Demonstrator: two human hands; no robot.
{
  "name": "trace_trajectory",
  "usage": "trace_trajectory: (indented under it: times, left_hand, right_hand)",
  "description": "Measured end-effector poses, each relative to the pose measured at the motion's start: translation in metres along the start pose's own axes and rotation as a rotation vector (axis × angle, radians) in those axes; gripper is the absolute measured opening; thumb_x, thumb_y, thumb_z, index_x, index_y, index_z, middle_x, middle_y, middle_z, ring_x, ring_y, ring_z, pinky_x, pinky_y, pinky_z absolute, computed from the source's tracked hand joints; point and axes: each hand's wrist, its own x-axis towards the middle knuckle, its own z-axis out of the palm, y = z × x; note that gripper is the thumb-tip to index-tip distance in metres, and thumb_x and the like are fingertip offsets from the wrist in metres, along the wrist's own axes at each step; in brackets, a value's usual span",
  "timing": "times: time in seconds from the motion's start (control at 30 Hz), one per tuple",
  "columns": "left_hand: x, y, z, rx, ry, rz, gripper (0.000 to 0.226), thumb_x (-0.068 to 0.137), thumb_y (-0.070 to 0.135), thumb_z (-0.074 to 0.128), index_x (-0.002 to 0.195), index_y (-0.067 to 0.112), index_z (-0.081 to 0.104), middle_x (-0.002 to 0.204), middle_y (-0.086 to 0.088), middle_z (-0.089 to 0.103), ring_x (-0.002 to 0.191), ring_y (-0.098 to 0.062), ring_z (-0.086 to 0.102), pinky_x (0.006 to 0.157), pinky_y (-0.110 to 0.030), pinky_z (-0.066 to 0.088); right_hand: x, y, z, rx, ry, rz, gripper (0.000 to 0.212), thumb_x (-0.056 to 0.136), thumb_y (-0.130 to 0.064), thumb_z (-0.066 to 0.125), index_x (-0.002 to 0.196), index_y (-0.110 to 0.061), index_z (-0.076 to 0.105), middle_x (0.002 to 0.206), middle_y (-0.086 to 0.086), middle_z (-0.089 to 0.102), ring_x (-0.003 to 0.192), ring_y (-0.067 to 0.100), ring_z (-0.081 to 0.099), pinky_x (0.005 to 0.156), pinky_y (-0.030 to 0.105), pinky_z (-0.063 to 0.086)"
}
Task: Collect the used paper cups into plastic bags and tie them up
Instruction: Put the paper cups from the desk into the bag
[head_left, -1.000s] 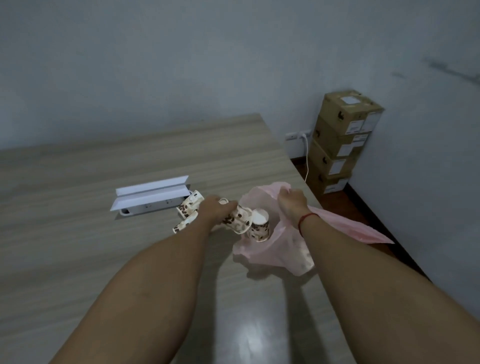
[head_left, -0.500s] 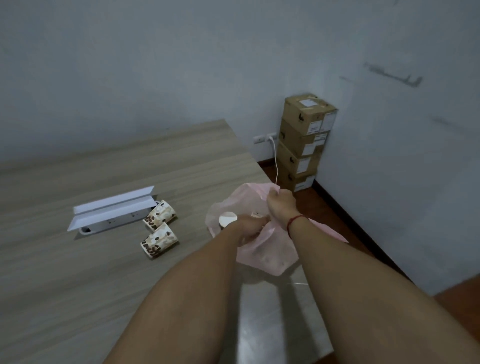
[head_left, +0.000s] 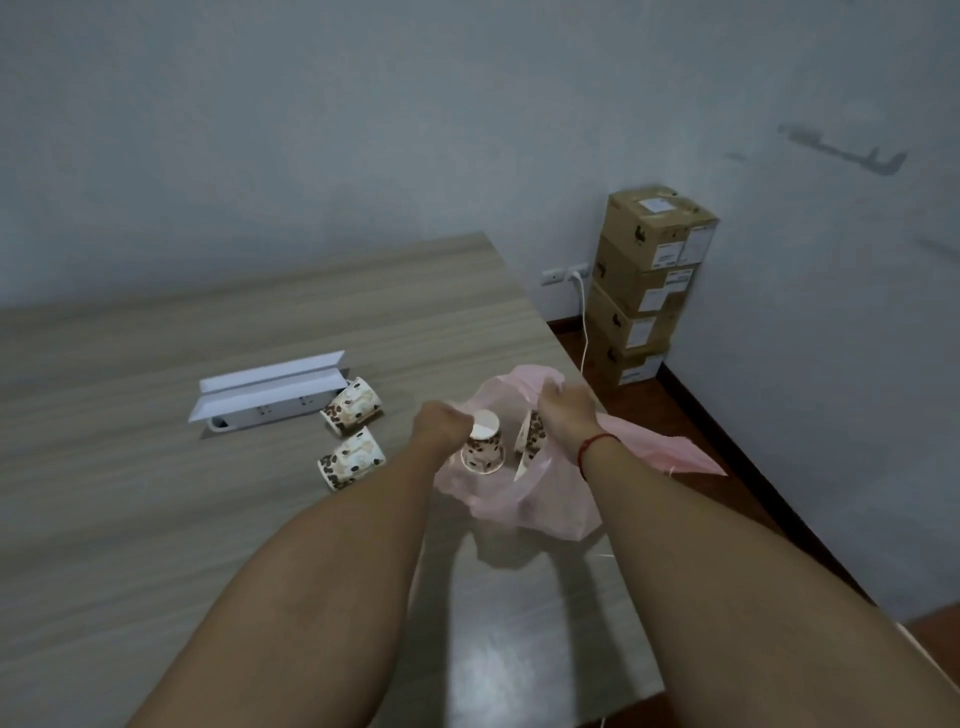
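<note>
A pink plastic bag (head_left: 540, 499) lies near the table's right edge with its mouth held apart. My left hand (head_left: 441, 423) pinches the bag's left rim. My right hand (head_left: 563, 410) grips the far right rim. Inside the bag a paper cup with a coffee-bean print (head_left: 483, 449) stands upside down, and a second cup (head_left: 530, 439) leans beside it, partly hidden by my right wrist. Two more printed cups lie on their sides on the table to the left: one (head_left: 353, 408) farther away, one (head_left: 350, 460) nearer.
A white socket box with a raised lid (head_left: 270, 387) sits on the wooden table (head_left: 156, 519), touching the far cup. A stack of cardboard boxes (head_left: 649, 286) stands on the floor by the wall, beside a wall outlet with a white cable (head_left: 584, 312).
My left hand carried cups from the table into the bag, let them go, and now holds the bag's left rim. Two cups stay on the table. The view has shifted.
</note>
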Motion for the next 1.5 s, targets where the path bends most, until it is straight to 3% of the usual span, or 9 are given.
trace_trajectory:
  times: [0.13,0.27,0.5,0.67,0.83,1.0,1.23,1.33,1.5]
  left_hand:
    - [0.002,-0.036,-0.026,0.131,0.134,-0.05,0.019,0.085,0.013,0.059,0.101,0.005,0.068,0.113,-0.018,0.068,0.106,-0.032,0.064,0.092,-0.035,0.052]
    - [0.025,-0.052,-0.041,0.232,0.151,-0.108,0.054,0.078,0.016,0.063,0.131,0.012,0.053,0.131,-0.014,0.059,0.121,-0.034,0.056,0.105,-0.04,0.045]
    - [0.049,-0.091,-0.061,0.61,-0.035,-0.176,0.078,0.058,0.031,0.074,0.131,0.016,0.051,0.127,-0.01,0.06,0.119,-0.03,0.058,0.101,-0.04,0.048]
    - [0.049,-0.115,-0.063,0.644,-0.116,-0.189,0.108,0.075,0.021,0.078,0.154,0.029,0.005,0.159,-0.016,0.003,0.147,-0.037,0.01,0.118,-0.047,0.021]
    - [0.057,-0.124,-0.066,0.659,-0.016,-0.163,0.105,0.073,0.018,0.08,0.151,0.03,0.012,0.151,-0.017,0.013,0.139,-0.037,0.019,0.11,-0.051,0.029]
    - [0.067,-0.131,-0.061,0.673,0.069,-0.097,0.07,0.08,0.02,0.072,0.139,0.027,0.034,0.142,-0.015,0.022,0.134,-0.036,0.025,0.106,-0.052,0.031]
    - [0.063,-0.13,-0.052,0.745,-0.069,-0.05,0.086,0.068,0.026,0.084,0.135,0.021,0.029,0.136,-0.016,0.039,0.13,-0.037,0.038,0.103,-0.051,0.039]
    - [0.055,-0.134,-0.049,0.649,-0.146,-0.058,0.09,0.071,0.028,0.082,0.14,0.026,0.024,0.14,-0.021,0.031,0.13,-0.041,0.036,0.106,-0.05,0.036]
    - [0.037,-0.104,-0.044,0.22,0.005,0.052,0.069,0.078,0.039,0.075,0.131,0.014,0.038,0.122,-0.016,0.056,0.107,-0.035,0.059,0.091,-0.04,0.048]
  right_hand:
    - [-0.006,0.001,0.018,0.002,-0.032,0.016,0.044,0.1,-0.024,0.035,0.131,0.005,0.049,0.137,0.023,0.051,0.128,0.036,0.047,0.105,0.035,0.037]
    - [-0.003,-0.002,0.032,-0.006,-0.043,0.022,0.045,0.1,-0.024,0.037,0.13,0.006,0.049,0.136,0.024,0.052,0.127,0.037,0.048,0.104,0.035,0.038]
    - [0.019,-0.009,0.046,0.011,-0.011,0.069,0.045,0.099,-0.025,0.038,0.131,0.006,0.048,0.137,0.023,0.051,0.128,0.035,0.048,0.104,0.034,0.038]
    - [0.027,-0.009,0.051,0.005,-0.007,0.09,0.045,0.098,-0.024,0.038,0.13,0.006,0.049,0.134,0.023,0.053,0.125,0.036,0.05,0.101,0.033,0.04]
    - [0.028,-0.006,0.055,0.028,-0.019,0.122,0.046,0.098,-0.026,0.038,0.131,0.004,0.048,0.134,0.021,0.053,0.125,0.035,0.05,0.101,0.034,0.04]
    - [0.031,-0.001,0.061,0.016,-0.033,0.144,0.048,0.099,-0.027,0.037,0.134,0.003,0.045,0.139,0.02,0.05,0.129,0.034,0.047,0.105,0.035,0.037]
    - [0.028,0.001,0.063,0.021,-0.054,0.117,0.047,0.097,-0.03,0.038,0.128,0.004,0.052,0.132,0.021,0.055,0.122,0.034,0.052,0.104,0.035,0.041]
    - [0.027,0.0,0.057,0.026,-0.054,0.116,0.047,0.098,-0.029,0.037,0.128,0.004,0.05,0.13,0.021,0.056,0.121,0.035,0.053,0.104,0.037,0.042]
    - [0.027,-0.007,0.041,0.035,-0.017,0.107,0.045,0.097,-0.026,0.038,0.127,0.006,0.05,0.13,0.024,0.055,0.121,0.037,0.053,0.101,0.037,0.041]
